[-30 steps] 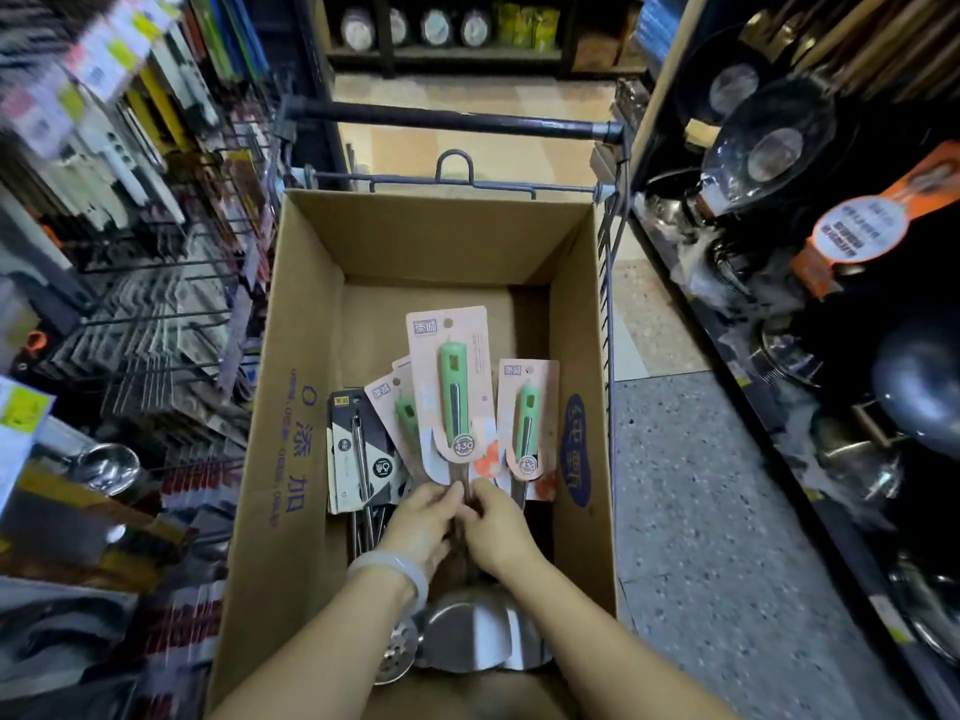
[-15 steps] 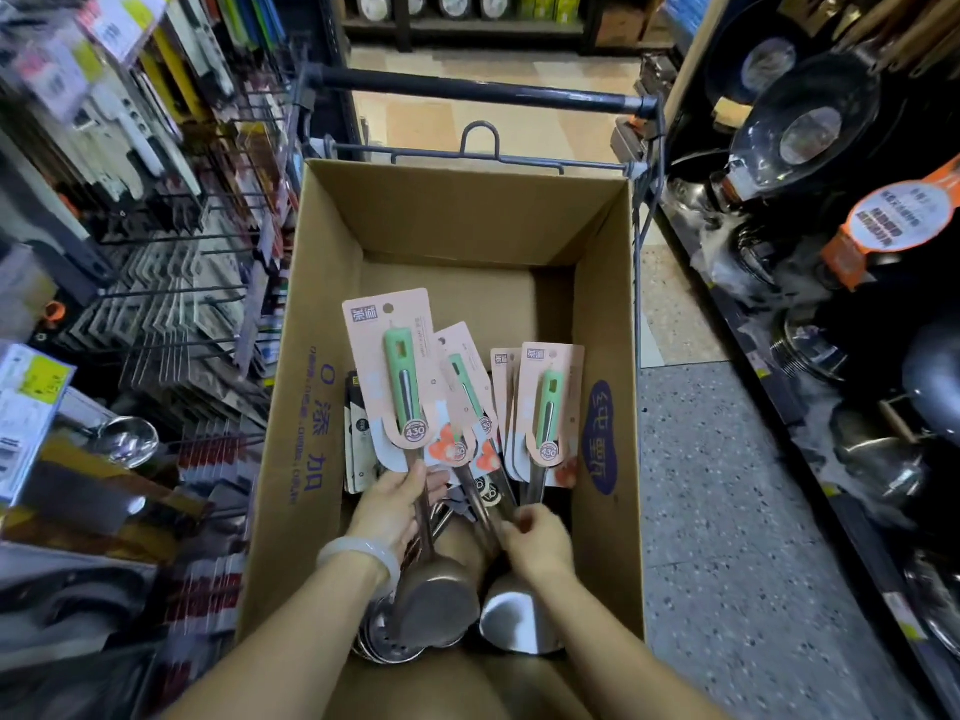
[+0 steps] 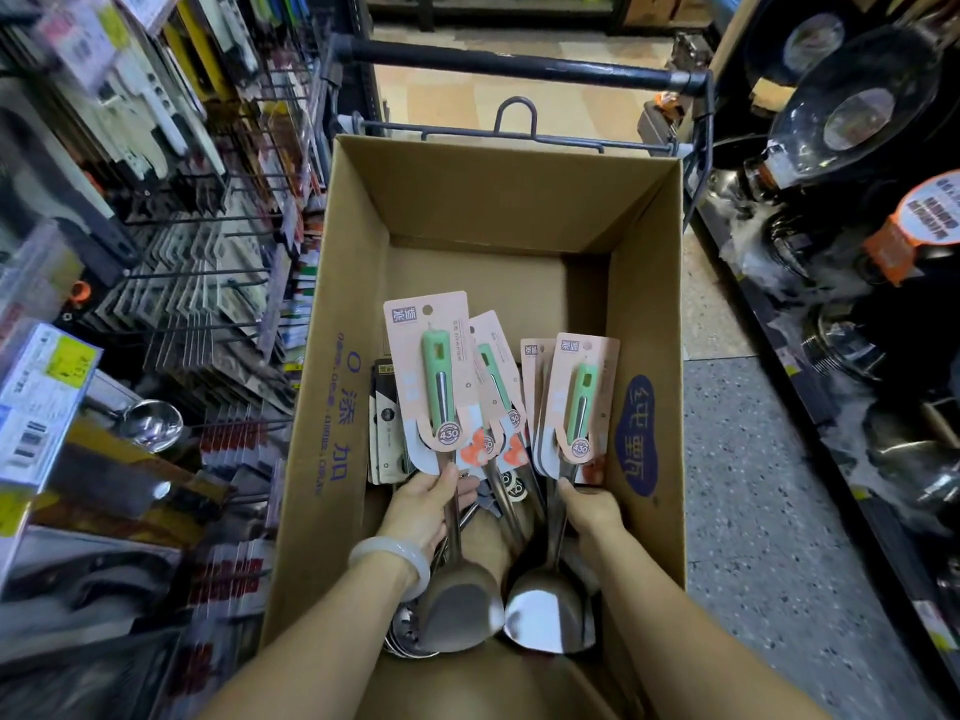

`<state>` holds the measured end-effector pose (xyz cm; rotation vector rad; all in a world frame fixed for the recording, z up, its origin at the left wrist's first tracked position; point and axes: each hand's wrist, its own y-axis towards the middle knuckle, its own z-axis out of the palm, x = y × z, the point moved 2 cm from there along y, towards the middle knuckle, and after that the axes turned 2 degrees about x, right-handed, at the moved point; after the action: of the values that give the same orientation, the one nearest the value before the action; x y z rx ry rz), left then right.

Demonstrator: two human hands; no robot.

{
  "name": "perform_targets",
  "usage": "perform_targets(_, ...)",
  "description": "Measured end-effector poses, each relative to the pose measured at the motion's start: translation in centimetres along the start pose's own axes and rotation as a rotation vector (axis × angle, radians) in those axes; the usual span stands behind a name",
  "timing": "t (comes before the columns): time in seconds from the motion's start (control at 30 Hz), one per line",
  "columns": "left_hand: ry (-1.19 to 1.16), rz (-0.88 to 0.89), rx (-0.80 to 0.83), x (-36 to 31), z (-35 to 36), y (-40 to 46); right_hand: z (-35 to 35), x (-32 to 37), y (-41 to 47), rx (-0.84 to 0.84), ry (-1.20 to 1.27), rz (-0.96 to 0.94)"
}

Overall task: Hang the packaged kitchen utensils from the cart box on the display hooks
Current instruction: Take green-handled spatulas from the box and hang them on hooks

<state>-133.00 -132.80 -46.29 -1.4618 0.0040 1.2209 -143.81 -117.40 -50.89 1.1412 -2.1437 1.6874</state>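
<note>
An open cardboard box [image 3: 332, 407] sits in a wire cart. My left hand [image 3: 423, 504], with a pale bangle on the wrist, grips the steel shaft of a green-handled spatula [image 3: 439, 387] on a pink card, lifted upright. My right hand [image 3: 589, 509] holds a second green-handled spatula [image 3: 582, 407] by its shaft, with more cards stacked behind it. Both steel blades hang low near my wrists. Between the two lie more pink-carded utensils [image 3: 496, 387]. Dark-carded utensils [image 3: 384, 428] rest against the box's left wall.
Display hooks [image 3: 208, 272] with hanging carded goods fill the rack on the left, with a steel ladle [image 3: 150, 423] below them. Woks and pans [image 3: 852, 111] line the shelves on the right. The cart handle [image 3: 519, 67] crosses the top. A speckled floor [image 3: 753, 485] runs along the right.
My hands have parted: the left lifted one spatula up and left, the right took hold of another on the right. The view has moved closer to the box.
</note>
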Motion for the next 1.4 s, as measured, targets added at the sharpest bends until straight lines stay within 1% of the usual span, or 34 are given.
perform_targets(0.07, 0.011, -0.001, 0.003, -0.1, 0.1, 0.1, -0.1, 0.1, 0.0, 0.028, 0.012, 0.014)
perform_targets(0.2, 0.013, 0.008, 0.011, -0.7, 0.7, -0.1, 0.1, -0.1, -0.4, 0.036, 0.194, 0.007)
perform_targets(0.3, -0.009, 0.025, 0.018, -1.1, 1.1, -0.6, 0.4, -0.2, -0.7, 0.104, 0.274, -0.001)
perform_targets(0.47, -0.039, 0.042, 0.006, -1.6, 1.6, -1.4, 0.1, 1.2, -2.0, 0.193, 0.235, -0.080)
perform_targets(0.63, 0.014, 0.068, -0.003, -2.3, 1.6, -2.4, -0.6, 5.1, -3.9, 0.295, 0.273, -0.171)
perform_targets(0.77, 0.011, 0.132, -0.026, -3.6, 1.9, -3.4, -1.0, 8.2, -6.5, 0.384, 0.234, -0.266)
perform_targets(0.87, -0.048, 0.210, -0.049, -5.1, 2.4, -4.9, -1.0, 10.1, -8.1, 0.434, 0.171, -0.343)
perform_targets(1.03, -0.119, 0.373, -0.153, -6.0, 3.3, -8.9, -1.6, 11.3, -11.5, 0.546, 0.165, -0.436)
perform_targets(1.2, -0.203, 0.460, -0.261, -4.0, 3.8, -15.1, -3.1, 10.2, -16.5, 0.736, 0.114, -0.495)
perform_targets(1.4, -0.292, 0.572, -0.428, -0.9, 3.1, -24.0, -3.5, 8.2, -23.5, 0.908, -0.017, -0.627)
